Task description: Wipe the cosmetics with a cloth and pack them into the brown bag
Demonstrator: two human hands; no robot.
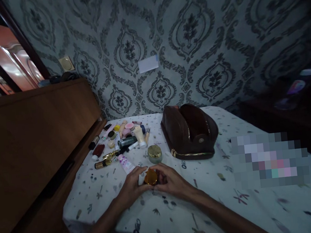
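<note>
Between my two hands is a small amber jar (pixel 150 177), low in the middle of the view. My left hand (pixel 133 186) grips its left side with thumb and fingers, and something white shows beside those fingers. My right hand (pixel 172 181) holds the jar from the right, fingers curled. Just beyond them stands a greenish jar with a gold lid (pixel 155 154). A pink and white tube (pixel 126 164) lies near my left hand. Farther right sits a dark brown bag (pixel 188 133), its top open.
Several cosmetics, among them a cream tube (pixel 140 137) and a dark green tube (pixel 127 141), lie on the patterned sheet (pixel 207 199) at the left. A wooden board (pixel 41 131) borders that side. Patterned wall rises behind.
</note>
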